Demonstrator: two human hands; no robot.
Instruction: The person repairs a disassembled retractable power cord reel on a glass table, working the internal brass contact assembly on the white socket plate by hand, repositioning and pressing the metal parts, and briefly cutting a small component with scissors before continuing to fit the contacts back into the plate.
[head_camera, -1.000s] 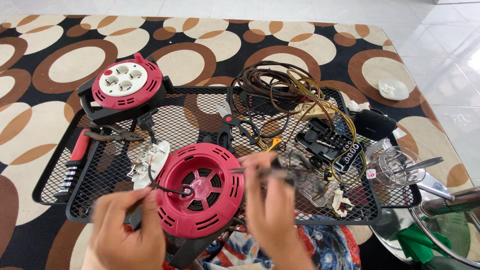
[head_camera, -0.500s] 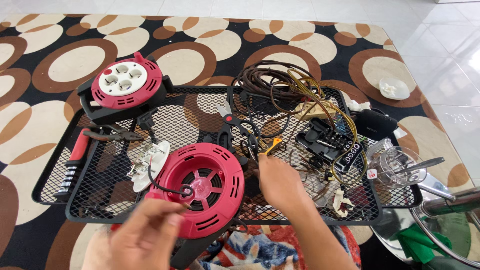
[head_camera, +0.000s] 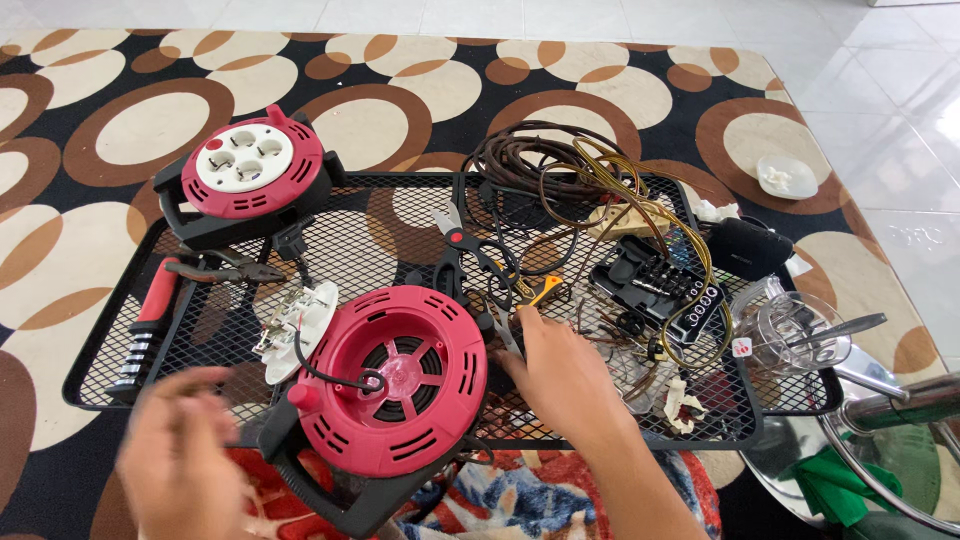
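A red cable reel (head_camera: 395, 385) with a black frame leans on the near edge of a black mesh tray (head_camera: 400, 215). My right hand (head_camera: 560, 375) lies flat on the mesh just right of the reel. Its fingertips touch a metal hand tool (head_camera: 503, 330) beside black-handled scissors (head_camera: 455, 250) and an orange-handled tool (head_camera: 543, 290). My left hand (head_camera: 185, 455) is blurred at the lower left, off the reel, with nothing seen in it. A short black cord (head_camera: 330, 372) loops over the reel's face.
A second red reel with white sockets (head_camera: 250, 170) sits at the tray's far left. Pliers (head_camera: 225, 270), a red-handled tool (head_camera: 150, 320), a white socket part (head_camera: 295, 320), tangled brown cables (head_camera: 560, 165), a black bit case (head_camera: 655, 285) and a clear plastic piece (head_camera: 795, 330) fill the tray, over a circle-patterned carpet.
Both hands have let go of the near red reel. My right hand moved forward and right to the tools. My left hand dropped back toward the lower left.
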